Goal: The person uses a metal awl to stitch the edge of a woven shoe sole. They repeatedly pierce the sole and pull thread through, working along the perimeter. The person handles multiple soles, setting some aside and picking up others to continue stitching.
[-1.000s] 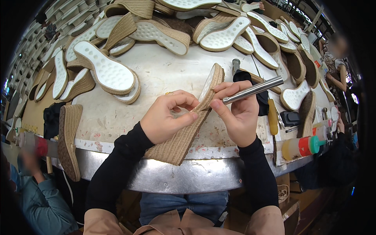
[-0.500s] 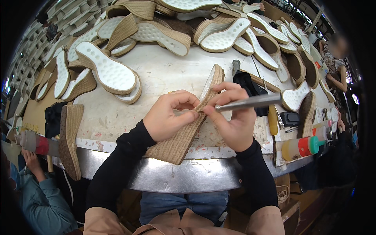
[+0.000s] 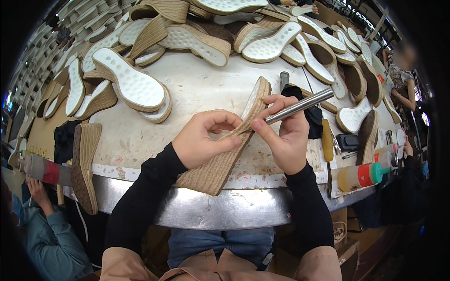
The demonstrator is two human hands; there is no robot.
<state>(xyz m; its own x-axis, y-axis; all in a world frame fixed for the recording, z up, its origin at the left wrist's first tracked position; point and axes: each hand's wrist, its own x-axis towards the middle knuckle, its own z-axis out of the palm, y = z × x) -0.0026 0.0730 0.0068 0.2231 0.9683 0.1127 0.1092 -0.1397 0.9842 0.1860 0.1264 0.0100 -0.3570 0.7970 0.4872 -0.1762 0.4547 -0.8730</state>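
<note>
My left hand (image 3: pixel 206 140) pinches a wedge shoe sole (image 3: pixel 215 171) wrapped in woven tan cord, its thumb and fingers closed on the sole's edge. The sole stands on its side, thick heel towards me, with the white inner face partly showing at its far end. In my right hand (image 3: pixel 286 136) is a slim metal rod-shaped tool (image 3: pixel 300 105), held between thumb and fingers and pointing up to the right. The right thumb and fingertips are close to the sole's edge. Whether the tool's lower tip touches the sole is hidden by the fingers.
Piled wedge soles (image 3: pixel 131 82) cover the back and both sides. A lone sole (image 3: pixel 86 168) stands at the left edge. Rightward lie a hammer (image 3: pixel 284 79), a yellow-handled tool (image 3: pixel 326 140), a black case (image 3: pixel 347 142) and a glue bottle (image 3: pixel 356 177). Other people sit on both sides.
The metal tool has swung from nearly level to slanting up to the right. My right hand has turned and shifted slightly; my left hand keeps its hold on the sole.
</note>
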